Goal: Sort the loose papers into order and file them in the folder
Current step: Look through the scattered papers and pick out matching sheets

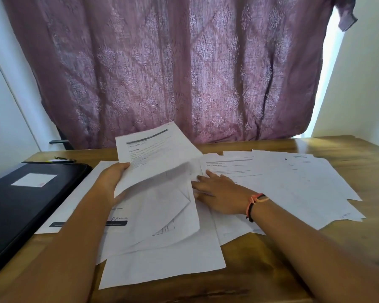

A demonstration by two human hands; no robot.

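Papers loose on table, one sheaf in hand; folder closed, off to the left.

Nearest, below both hands: overlapping papers flat on table. Left hand: curled round left edge of a sheaf, thumb on top. Sheaf lifted and bowed, printed face up, lower part drooping over the papers. Right hand: fingers straight, flat on papers just right of sheaf, fingertips at its drooping edge. Bracelet on that wrist. Left of left hand, apart from it: black folder, flat on table, white label on cover. Between folder and left hand: one sheet, under the forearm. Right of right hand: more papers fanned toward the table's far right. Beyond folder: small object, too blurred to identify. Farthest, beyond both hands: mauve curtain.
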